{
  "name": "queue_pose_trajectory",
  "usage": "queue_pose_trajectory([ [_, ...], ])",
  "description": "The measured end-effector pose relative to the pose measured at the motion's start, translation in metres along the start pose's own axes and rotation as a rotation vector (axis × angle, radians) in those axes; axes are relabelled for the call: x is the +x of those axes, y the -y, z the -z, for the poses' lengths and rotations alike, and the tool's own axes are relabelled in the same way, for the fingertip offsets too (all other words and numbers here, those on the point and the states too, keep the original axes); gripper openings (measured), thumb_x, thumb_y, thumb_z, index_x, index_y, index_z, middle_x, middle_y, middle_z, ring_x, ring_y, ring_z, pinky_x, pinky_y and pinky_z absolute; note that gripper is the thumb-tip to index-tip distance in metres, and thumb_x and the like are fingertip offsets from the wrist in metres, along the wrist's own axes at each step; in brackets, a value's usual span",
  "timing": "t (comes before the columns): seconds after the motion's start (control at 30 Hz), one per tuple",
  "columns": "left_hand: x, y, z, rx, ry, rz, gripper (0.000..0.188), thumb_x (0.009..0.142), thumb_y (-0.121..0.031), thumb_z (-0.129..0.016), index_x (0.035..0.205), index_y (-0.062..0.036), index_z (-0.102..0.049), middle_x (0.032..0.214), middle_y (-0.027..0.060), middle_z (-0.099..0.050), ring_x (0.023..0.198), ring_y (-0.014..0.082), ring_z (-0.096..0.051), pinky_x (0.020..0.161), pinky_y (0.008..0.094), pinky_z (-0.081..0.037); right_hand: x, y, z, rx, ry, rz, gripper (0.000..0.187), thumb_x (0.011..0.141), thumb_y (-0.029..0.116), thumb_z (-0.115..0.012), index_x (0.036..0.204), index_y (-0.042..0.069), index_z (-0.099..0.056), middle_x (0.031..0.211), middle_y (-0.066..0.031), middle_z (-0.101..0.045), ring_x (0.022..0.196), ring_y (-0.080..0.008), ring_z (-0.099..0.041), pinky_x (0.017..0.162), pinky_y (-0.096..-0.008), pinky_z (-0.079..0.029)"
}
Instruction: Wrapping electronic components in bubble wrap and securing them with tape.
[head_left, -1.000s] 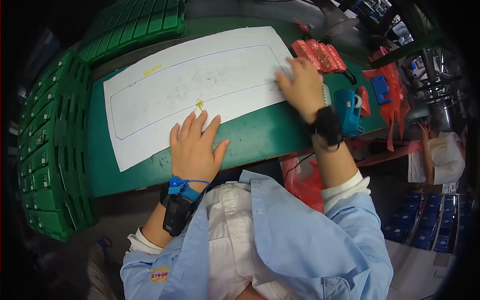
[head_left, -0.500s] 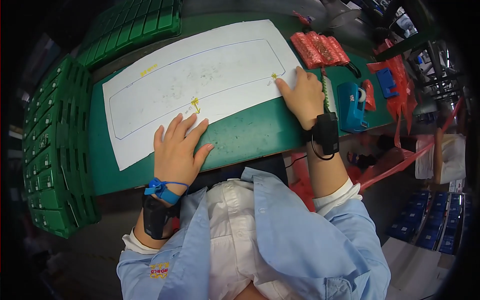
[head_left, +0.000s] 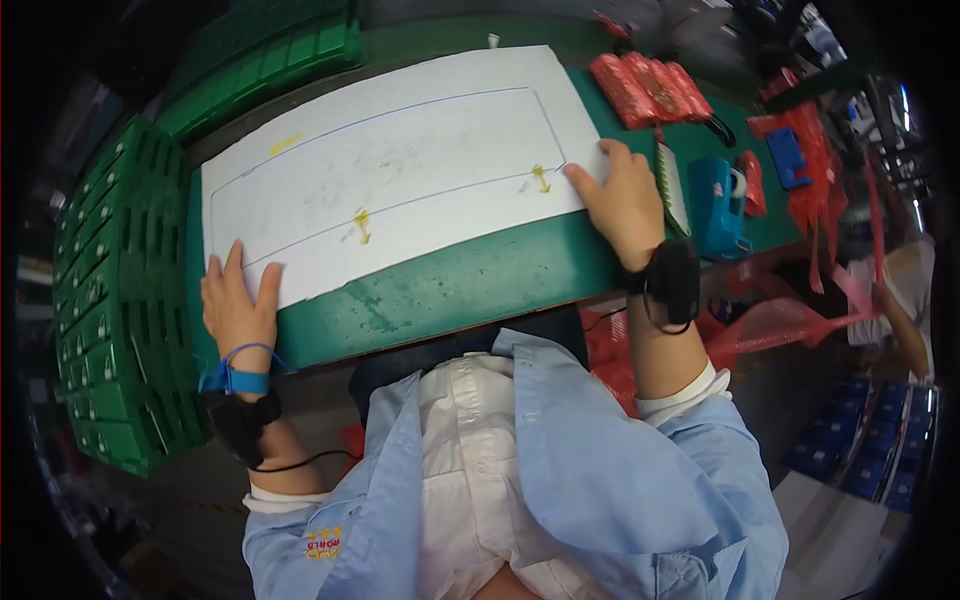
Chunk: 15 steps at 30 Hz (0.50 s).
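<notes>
A large white sheet, outlined in thin blue line with yellow arrow marks, lies on the green tabletop. At its near left corner rests my left hand, fingers spread, with the thumb over the sheet. My right hand lies at the sheet's right edge; its thumb touches the paper and its fingers stretch forward. Neither hand is closed round anything. A blue band and a black device are on my left wrist, and another black device is on my right.
Green crates are stacked at the left, with more crates behind. To the right are rolls in red wrap, a blue tape dispenser, a spiral-bound pad and red plastic film. Another person's arm shows at far right.
My left hand has moved left from the sheet's near edge to its left corner. The sheet has shifted and turned slightly, its right end coming nearer. My right hand has moved slightly right.
</notes>
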<state>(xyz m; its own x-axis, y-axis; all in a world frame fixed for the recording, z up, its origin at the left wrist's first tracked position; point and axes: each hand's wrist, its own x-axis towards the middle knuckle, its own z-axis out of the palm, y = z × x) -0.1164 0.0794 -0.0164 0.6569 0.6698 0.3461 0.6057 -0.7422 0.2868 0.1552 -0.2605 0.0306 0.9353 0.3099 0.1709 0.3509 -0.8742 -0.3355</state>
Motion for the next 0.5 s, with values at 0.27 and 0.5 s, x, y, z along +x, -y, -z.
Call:
queue_pose_trajectory([
  [0.27, -0.019, 0.011, 0.017, 0.076, 0.121, -0.214, 0.058, 0.087, -0.037, -0.067, 0.138, -0.0154, -0.051, 0.141, 0.0229, -0.044, 0.130, 0.0402, -0.041, 0.107, 0.0472, -0.035, -0.076, -0.034, 0.023, 0.027, -0.431, 0.298, 0.059, 0.081, 0.025, -0.076, 0.126, -0.004, -0.051, 0.109, -0.0213, -0.056, 0.105, -0.0352, -0.054, 0.095, -0.0411, -0.043],
  [0.5, -0.016, 0.013, 0.011, 0.045, 0.145, -0.214, 0.058, 0.087, -0.035, -0.068, 0.139, -0.0168, -0.051, 0.142, 0.0196, -0.043, 0.132, 0.0386, -0.038, 0.108, 0.0469, -0.034, -0.062, -0.148, 0.007, 0.281, -0.809, -0.269, 0.055, 0.075, 0.027, -0.083, 0.112, -0.004, -0.057, 0.103, -0.0133, -0.062, 0.094, -0.0226, -0.058, 0.086, -0.0347, -0.046],
])
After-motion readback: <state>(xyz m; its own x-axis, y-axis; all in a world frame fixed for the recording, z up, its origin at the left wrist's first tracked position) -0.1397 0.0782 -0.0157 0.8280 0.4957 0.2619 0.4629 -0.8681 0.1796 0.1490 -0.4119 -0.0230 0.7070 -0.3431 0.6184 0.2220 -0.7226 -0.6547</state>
